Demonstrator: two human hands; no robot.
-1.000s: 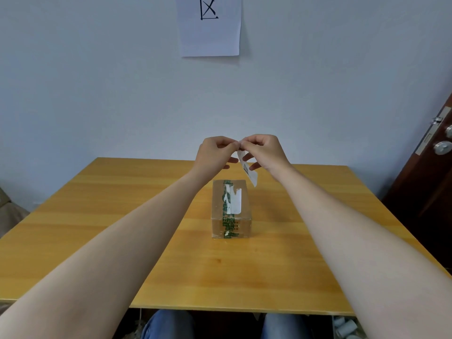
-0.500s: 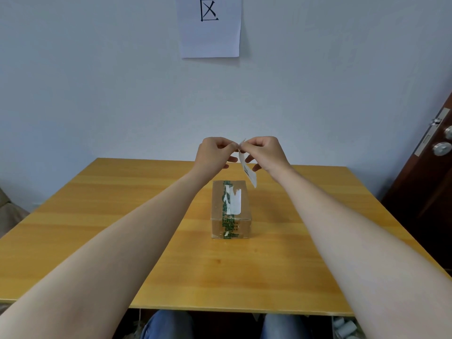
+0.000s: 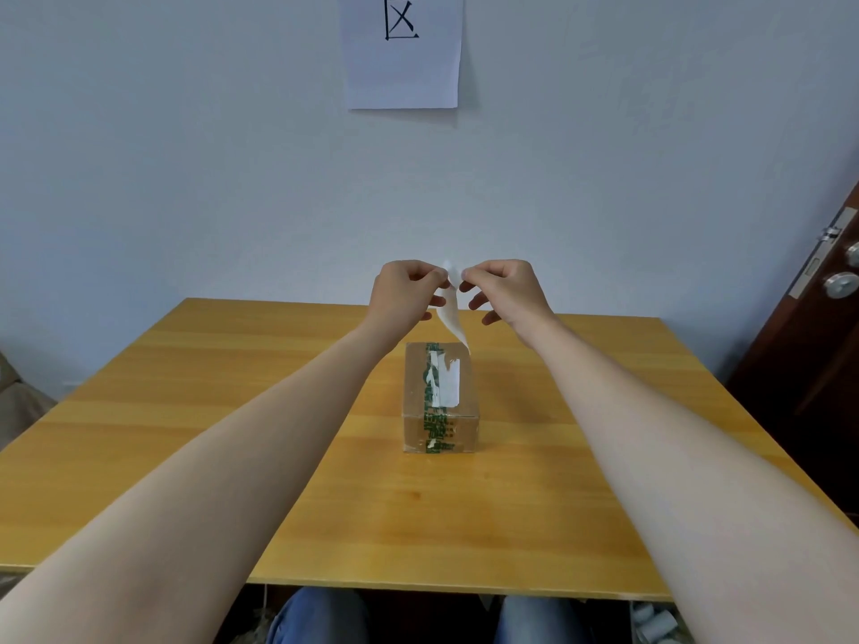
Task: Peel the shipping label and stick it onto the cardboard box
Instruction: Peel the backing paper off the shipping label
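A small cardboard box [image 3: 439, 429] sealed with green printed tape stands in the middle of the wooden table [image 3: 186, 411], with a torn white patch on its top. Above its far end I hold a white shipping label [image 3: 453, 313] that hangs down edge-on and curls. My left hand [image 3: 404, 290] and my right hand [image 3: 504, 290] both pinch the label's top corner between thumb and forefinger, fingertips almost touching. Whether the label and its backing have come apart is too small to tell.
A white sheet with a black character [image 3: 402, 48] hangs on the wall behind the table. A brown door with a metal knob [image 3: 841, 285] stands at the right. My knees in blue jeans [image 3: 320, 618] show under the near table edge.
The label has turned more edge-on and hangs lower and curled toward the box. Both hands stay pinched together at about the same height above the box.
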